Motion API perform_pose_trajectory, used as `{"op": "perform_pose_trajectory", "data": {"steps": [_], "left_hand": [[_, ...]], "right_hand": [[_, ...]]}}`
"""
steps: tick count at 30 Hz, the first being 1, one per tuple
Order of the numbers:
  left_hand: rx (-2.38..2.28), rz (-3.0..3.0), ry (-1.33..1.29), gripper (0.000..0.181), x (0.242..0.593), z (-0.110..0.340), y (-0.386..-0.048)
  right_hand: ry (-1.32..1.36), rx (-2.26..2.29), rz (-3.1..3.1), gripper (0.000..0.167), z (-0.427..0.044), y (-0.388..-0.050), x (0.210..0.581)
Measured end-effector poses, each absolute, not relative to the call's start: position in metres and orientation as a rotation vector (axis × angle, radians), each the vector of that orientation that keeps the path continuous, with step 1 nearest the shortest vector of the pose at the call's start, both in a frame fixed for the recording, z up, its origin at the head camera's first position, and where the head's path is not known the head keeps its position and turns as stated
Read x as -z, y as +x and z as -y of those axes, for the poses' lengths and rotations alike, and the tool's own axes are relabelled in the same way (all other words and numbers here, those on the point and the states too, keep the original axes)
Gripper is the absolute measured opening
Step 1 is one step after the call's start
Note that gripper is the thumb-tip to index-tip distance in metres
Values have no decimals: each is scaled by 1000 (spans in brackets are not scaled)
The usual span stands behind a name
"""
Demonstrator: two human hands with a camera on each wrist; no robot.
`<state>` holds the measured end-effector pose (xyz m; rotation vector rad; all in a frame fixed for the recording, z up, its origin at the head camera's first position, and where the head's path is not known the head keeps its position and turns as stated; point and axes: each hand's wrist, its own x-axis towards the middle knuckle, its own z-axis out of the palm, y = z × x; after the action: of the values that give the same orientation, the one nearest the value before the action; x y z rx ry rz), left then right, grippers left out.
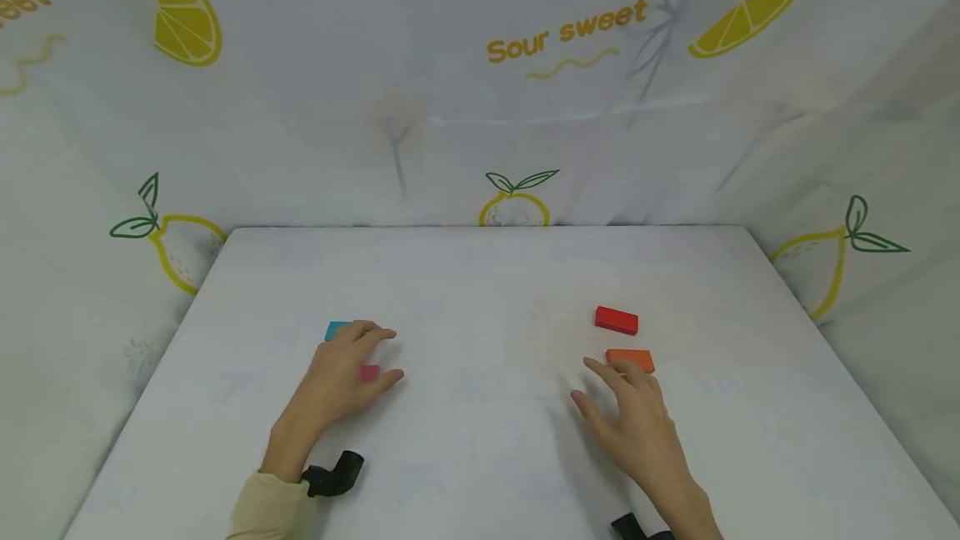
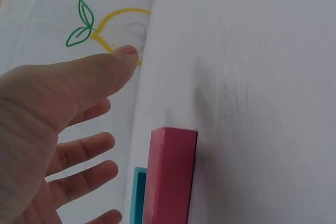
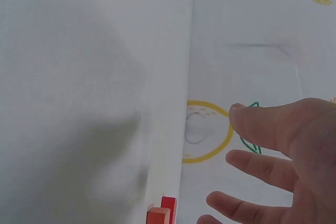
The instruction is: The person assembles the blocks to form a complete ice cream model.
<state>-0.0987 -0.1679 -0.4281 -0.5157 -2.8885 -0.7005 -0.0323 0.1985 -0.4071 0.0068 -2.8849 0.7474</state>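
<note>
On the left of the white table, a pink block [image 1: 369,373] and a blue block [image 1: 337,329] lie partly hidden under my left hand [image 1: 341,377]. That hand hovers with its fingers spread and holds nothing. In the left wrist view the pink block [image 2: 172,177] stands in front of the teal-blue block [image 2: 138,195], apart from the fingers. At the right, an orange block [image 1: 631,359] lies just beyond my right hand [image 1: 633,423], whose fingertips overlap its near edge in the head view. A red block [image 1: 617,321] lies farther back. The right hand's fingers are relaxed, with nothing between them.
The white table [image 1: 480,290] meets a hanging cloth [image 1: 315,107] with printed lemons along its back and sides. Black wrist-worn pieces, a left one [image 1: 334,474] and a right one [image 1: 632,527], stick out beside each wrist.
</note>
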Motion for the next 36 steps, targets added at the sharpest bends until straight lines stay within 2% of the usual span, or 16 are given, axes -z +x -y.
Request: {"op": "perform_pose_trajectory", "data": {"steps": [10,16,24,36], "left_hand": [[728,2978,-479,40,426,195,-92],[691,3006,-491,42,429,206,-91],[749,3008,-482,39,433,215,-89],[791,2996,-502,36,440,219,-90]], "right_hand": [[-97,-702,2902,40,-222,-18,413],[-226,-715,2947,38,-236,-10,415],[-396,-706,3075,50,-248,-6,414],[-469,-741,3151,64,-256,-8,423]]}}
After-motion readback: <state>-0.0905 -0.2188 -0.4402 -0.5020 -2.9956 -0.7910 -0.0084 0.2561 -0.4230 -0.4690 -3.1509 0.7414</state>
